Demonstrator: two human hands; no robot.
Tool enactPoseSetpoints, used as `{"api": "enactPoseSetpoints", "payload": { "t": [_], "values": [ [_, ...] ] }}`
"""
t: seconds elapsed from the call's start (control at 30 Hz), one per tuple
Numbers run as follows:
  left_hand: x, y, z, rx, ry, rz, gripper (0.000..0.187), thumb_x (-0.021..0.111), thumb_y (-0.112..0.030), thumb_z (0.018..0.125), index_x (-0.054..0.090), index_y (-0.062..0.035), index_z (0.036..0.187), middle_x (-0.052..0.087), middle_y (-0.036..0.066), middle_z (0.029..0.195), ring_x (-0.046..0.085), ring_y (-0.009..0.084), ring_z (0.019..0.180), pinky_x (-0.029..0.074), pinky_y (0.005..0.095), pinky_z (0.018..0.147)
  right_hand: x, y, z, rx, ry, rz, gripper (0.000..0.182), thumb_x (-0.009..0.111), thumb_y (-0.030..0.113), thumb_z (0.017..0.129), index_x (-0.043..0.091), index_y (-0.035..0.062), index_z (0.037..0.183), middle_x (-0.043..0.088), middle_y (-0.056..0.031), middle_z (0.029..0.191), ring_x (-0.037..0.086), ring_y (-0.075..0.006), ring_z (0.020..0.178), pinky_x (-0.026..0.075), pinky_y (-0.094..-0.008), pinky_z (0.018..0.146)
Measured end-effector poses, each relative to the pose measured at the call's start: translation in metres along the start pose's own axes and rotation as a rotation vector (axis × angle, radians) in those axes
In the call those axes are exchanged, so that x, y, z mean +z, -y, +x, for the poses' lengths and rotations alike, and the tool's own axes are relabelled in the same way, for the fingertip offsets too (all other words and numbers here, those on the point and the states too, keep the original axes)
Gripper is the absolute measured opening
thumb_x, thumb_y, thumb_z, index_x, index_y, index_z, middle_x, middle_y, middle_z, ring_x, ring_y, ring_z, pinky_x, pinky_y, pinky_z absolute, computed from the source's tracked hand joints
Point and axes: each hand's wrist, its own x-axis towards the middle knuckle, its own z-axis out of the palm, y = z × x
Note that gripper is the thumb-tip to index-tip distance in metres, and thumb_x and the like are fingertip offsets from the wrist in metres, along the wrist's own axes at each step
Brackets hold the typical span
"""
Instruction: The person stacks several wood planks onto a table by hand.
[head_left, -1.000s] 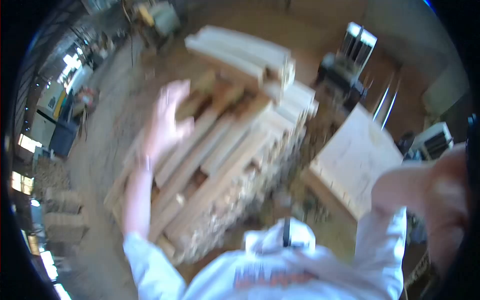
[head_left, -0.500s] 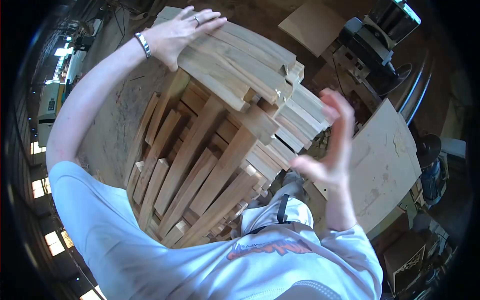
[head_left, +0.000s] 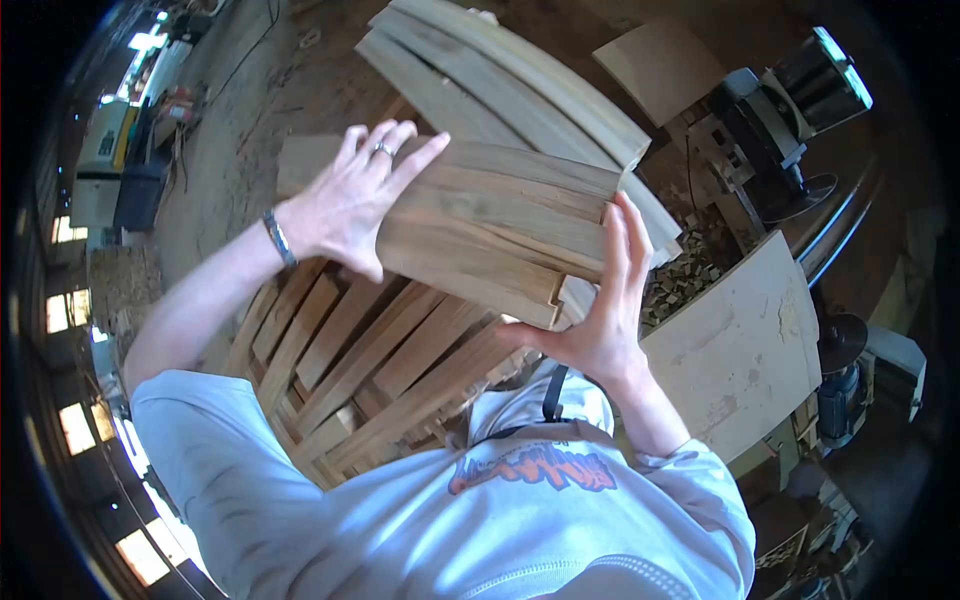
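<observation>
A row of wooden boards (head_left: 500, 215) lies side by side across the top of a wood stack. My left hand (head_left: 350, 205) spans the left part of the row, fingers spread over its top and thumb at the near edge. My right hand (head_left: 600, 320) is curved around the right end of the row, fingertips at the far corner and thumb near the front edge. Under the boards, thicker wooden pieces (head_left: 365, 345) lie in a slanted, crossed pile. Behind the row rests another group of long boards (head_left: 500, 75).
A pale flat panel (head_left: 735, 345) is at the right, with many small wood offcuts (head_left: 690, 275) beside it. Farther back stand a dark machine (head_left: 760, 140) and another sheet (head_left: 660, 70). Shop equipment (head_left: 105, 160) lines the left side.
My right hand has come in from the right onto the board ends. The near boards now lie apart from the far group, with their ends more even. The view has shifted.
</observation>
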Motion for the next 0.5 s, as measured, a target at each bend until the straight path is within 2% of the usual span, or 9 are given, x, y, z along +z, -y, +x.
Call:
{"api": "enactPoseSetpoints", "payload": {
  "t": [0.13,0.17,0.23,0.27,0.3,0.37,0.43,0.47,0.5],
  "values": [
    [0.027,-0.041,-0.086,-0.219,0.038,-0.147,0.145,0.087,-0.035,0.035,0.007,-0.0107,0.153,0.03,0.032,0.139,0.033,0.0466,0.13,0.025,0.0578,0.106,0.015,0.02,-0.007,-0.109,0.183,0.103,0.111,0.095,0.033,0.048,0.039,0.0033,0.139,0.031,-0.0234,0.142,0.034,-0.0408,0.132,0.038,-0.049,0.106],
    [0.034,-0.052,-0.11,-0.299,0.057,-0.171,0.145,0.088,-0.035,0.035,0.006,-0.011,0.153,0.031,0.032,0.139,0.033,0.0466,0.13,0.025,0.0584,0.106,0.022,0.029,-0.01,-0.128,0.226,0.107,0.111,0.095,0.033,0.048,0.039,0.0033,0.139,0.031,-0.0234,0.142,0.034,-0.0408,0.132,0.038,-0.049,0.106],
    [0.046,-0.074,-0.155,-0.417,0.062,-0.233,0.145,0.089,-0.035,0.036,0.005,-0.0113,0.153,0.031,0.032,0.139,0.033,0.0466,0.13,0.025,0.0589,0.106,0.039,0.045,-0.012,-0.193,0.314,0.228,0.109,0.095,0.035,0.048,0.041,0.0037,0.138,0.035,-0.0222,0.14,0.037,-0.0401,0.131,0.039,-0.0483,0.106],
    [0.05,-0.085,-0.176,-0.505,0.069,-0.24,0.146,0.089,-0.035,0.036,0.004,-0.0113,0.152,0.032,0.032,0.138,0.034,0.047,0.129,0.025,0.0587,0.106,0.049,0.05,-0.01,-0.256,0.358,0.229,0.111,0.092,0.047,0.051,0.039,0.0046,0.139,0.035,-0.0234,0.141,0.034,-0.0414,0.133,0.034,-0.0518,0.109],
    [0.054,-0.093,-0.194,-0.591,0.072,-0.243,0.146,0.089,-0.034,0.036,0.004,-0.0113,0.152,0.032,0.032,0.138,0.035,0.0474,0.128,0.025,0.0584,0.106,0.054,0.056,-0.003,-0.276,0.397,0.225,0.111,0.092,0.047,0.051,0.039,0.0046,0.139,0.035,-0.0234,0.141,0.034,-0.0414,0.133,0.034,-0.0518,0.109],
    [0.066,-0.105,-0.232,-0.714,0.058,-0.269,0.139,0.088,-0.033,0.041,0.008,-0.0103,0.152,0.033,0.03,0.139,0.037,0.0459,0.127,0.025,0.0579,0.106,0.063,0.066,0.018,-0.494,0.382,0.033,0.116,0.084,0.062,0.055,0.036,0.0026,0.142,0.031,-0.0262,0.146,0.03,-0.0433,0.136,0.027,-0.0573,0.111],
    [0.083,-0.107,-0.266,-0.877,-0.078,-0.738,0.128,0.085,-0.029,0.047,0.013,-0.0104,0.152,0.03,0.024,0.144,0.033,0.0418,0.133,0.02,0.0529,0.112,0.064,0.022,0.053,-0.368,0.372,-0.095,0.127,0.071,0.078,0.058,0.028,-0.0026,0.145,0.022,-0.0302,0.15,0.023,-0.0454,0.14,0.019,-0.0612,0.112],
    [0.089,-0.117,-0.266,-0.805,-0.067,-0.384,0.121,0.083,-0.033,0.054,0.016,-0.0092,0.152,0.029,0.022,0.146,0.032,0.0395,0.135,0.018,0.053,0.113,0.068,0.009,0.066,-0.229,0.402,-0.437,0.129,0.067,0.081,0.06,0.024,-0.0052,0.146,0.02,-0.0317,0.151,0.019,-0.046,0.141,0.017,-0.061,0.113],
    [0.126,-0.121,-0.271,-0.809,-0.043,-0.274,0.121,0.083,-0.037,0.054,0.017,-0.0083,0.151,0.026,0.023,0.148,0.029,0.0406,0.136,0.019,0.0529,0.114,0.074,-0.004,0.076,-0.094,0.428,-0.782,0.132,0.063,0.083,0.061,0.02,-0.0077,0.146,0.017,-0.0333,0.151,0.015,-0.0467,0.142,0.015,-0.0608,0.113]
  ]
}}
